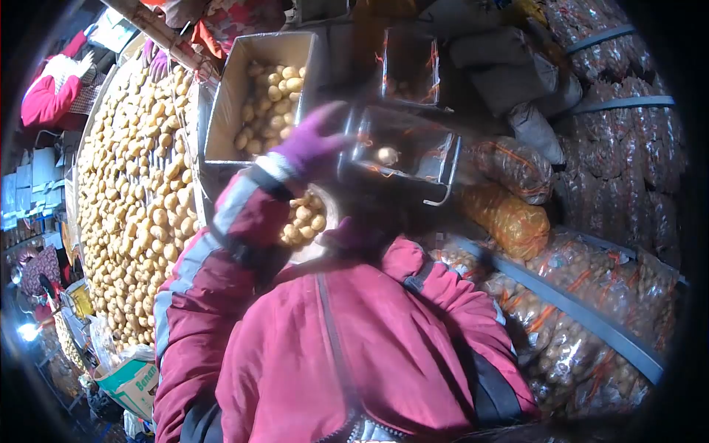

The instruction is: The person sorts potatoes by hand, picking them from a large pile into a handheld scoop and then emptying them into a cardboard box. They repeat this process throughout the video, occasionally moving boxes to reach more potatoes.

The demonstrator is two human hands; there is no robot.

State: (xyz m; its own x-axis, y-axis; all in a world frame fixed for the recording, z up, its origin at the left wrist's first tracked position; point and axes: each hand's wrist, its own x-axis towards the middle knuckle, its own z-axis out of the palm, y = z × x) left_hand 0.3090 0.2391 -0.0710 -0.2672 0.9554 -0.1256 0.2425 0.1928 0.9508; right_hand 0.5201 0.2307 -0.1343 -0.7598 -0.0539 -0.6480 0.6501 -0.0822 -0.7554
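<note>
**Head view: gloved hand at a metal chute over the potatoes**

Head camera looks down over a red jacket (384, 347) toward a metal chute (402, 148), and I use this chute as the landmark. The left hand (314, 140), in a purple glove, is raised against the left edge of the chute. Its fingers look loosely spread, and it seems to press or steady the metal side, not to pinch anything. One potato (386, 155) lies inside the chute, near its middle. The right hand is hidden below the chute, behind the jacket, so I cannot tell how it is held.

Left of the chute stands a cardboard box (221, 111), partly filled with potatoes. Further left of it is a long sorting table (140, 199) covered with potatoes, probably spread flat so each one can be seen. Right of the chute, filled net sacks (517, 214) are stacked. Another person's gloved hand (157, 63) rests at the far end of the table.
</note>
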